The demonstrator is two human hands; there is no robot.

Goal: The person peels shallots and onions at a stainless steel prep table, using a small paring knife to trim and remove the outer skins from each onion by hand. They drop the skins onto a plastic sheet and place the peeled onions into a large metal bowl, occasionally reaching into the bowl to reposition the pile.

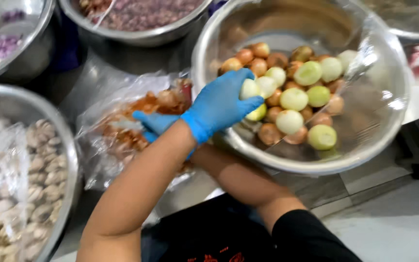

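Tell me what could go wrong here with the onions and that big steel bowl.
The left hand reaches across the right hand, so the peeled onion it holds could slip from the glove. The steel bowl sits tilted, and its onions might roll. The loose plastic bag of skins under the right hand could slide and spill.
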